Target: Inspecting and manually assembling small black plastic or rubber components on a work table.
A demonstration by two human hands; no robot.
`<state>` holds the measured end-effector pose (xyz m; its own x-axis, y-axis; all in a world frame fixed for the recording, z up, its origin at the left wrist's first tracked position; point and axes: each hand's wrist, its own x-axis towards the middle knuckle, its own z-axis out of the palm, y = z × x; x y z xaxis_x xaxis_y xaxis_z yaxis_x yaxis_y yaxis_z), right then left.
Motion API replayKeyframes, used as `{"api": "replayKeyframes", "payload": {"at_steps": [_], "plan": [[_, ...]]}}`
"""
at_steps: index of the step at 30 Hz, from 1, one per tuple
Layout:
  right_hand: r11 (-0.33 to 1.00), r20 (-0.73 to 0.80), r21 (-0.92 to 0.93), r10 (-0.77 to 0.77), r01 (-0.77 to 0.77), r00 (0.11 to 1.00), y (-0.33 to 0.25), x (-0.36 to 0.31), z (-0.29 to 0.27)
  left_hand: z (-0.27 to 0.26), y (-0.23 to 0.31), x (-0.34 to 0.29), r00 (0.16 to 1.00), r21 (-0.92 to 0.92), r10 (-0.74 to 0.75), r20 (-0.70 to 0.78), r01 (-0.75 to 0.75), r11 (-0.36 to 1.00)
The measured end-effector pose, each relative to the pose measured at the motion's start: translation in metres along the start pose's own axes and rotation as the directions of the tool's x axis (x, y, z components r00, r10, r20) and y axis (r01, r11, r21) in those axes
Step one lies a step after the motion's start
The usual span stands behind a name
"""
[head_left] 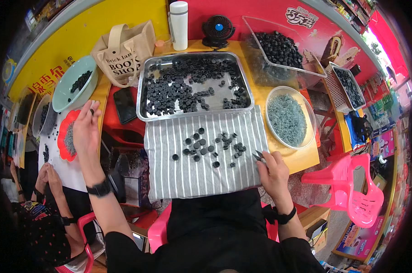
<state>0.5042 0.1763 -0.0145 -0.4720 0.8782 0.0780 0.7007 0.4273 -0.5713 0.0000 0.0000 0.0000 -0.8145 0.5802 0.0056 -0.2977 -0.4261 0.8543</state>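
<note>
- Right hand [274, 170], right of centre: grip clamped on a dark pointed tool [259, 155].
- Small round black caps [197, 145], centre, on grey-and-white striped cloth [169, 177].
- Left hand [85, 129], left, beside scalloped red bowl [62, 143]; grip: cannot tell.
- Rectangular silver metal tray [194, 114], upper centre.

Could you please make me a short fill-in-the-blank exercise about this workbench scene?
1. Loose black caps lie on a grey cloth patterned with white ____.
2. The dark tool is held in the person's ____ hand.
3. In the picture, the left hand appears near a green bowl and a ____ bowl.
4. The fan beyond the metal tray has a ____ centre.

Missing words: stripes; right; red; blue.
</note>
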Motion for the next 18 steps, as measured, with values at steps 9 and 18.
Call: {"api": "replayKeyframes", "payload": {"at_steps": [9, 18], "plan": [[0.844, -0.072, -0.007, -0.536, 0.537, 0.841, -0.036, -0.007, 0.023, 0.115, -0.076, -0.21, 0.884, 0.033, -0.407, 0.229, 0.411, 0.911], [0.84, -0.164, 0.036, -0.53, 0.542, 0.832, -0.019, -0.01, 0.036, 0.162, -0.137, -0.261, 0.849, -0.001, -0.432, 0.303, 0.454, 0.891]]}}
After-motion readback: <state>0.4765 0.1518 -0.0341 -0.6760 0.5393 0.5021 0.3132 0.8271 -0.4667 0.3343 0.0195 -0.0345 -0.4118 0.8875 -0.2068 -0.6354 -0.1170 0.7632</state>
